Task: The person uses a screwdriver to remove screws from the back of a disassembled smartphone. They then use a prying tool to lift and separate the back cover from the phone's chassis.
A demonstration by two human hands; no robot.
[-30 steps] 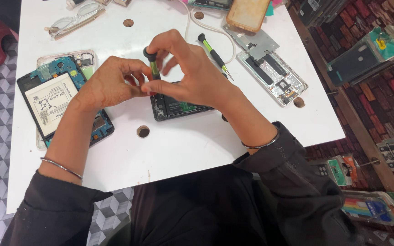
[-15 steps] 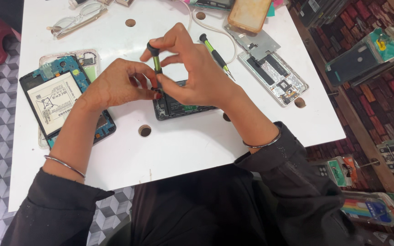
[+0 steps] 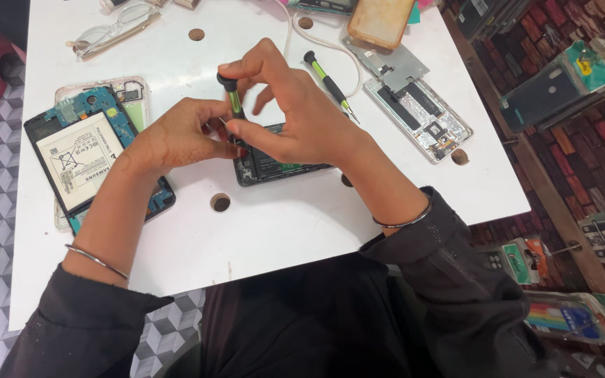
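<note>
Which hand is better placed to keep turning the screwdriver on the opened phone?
Probably the right hand: its fingers pinch the green screwdriver upright, index on the cap. The left hand braces the opened phone.

Two hands work at the centre of the frame: a left hand point(image 3: 176, 136) and a right hand point(image 3: 295, 119). Each wrist carries one thin bangle, two in all. Two green-and-black screwdrivers show, one upright screwdriver point(image 3: 234, 105) in the fingers and one spare screwdriver point(image 3: 330, 84) lying at upper centre. Three opened devices lie on the one white table point(image 3: 281, 224): a small phone point(image 3: 278, 164) under the hands, a tablet point(image 3: 85, 157) at left, a silver phone frame point(image 3: 421, 115) at upper right. One pair of glasses point(image 3: 110, 31) sits upper left.
</note>
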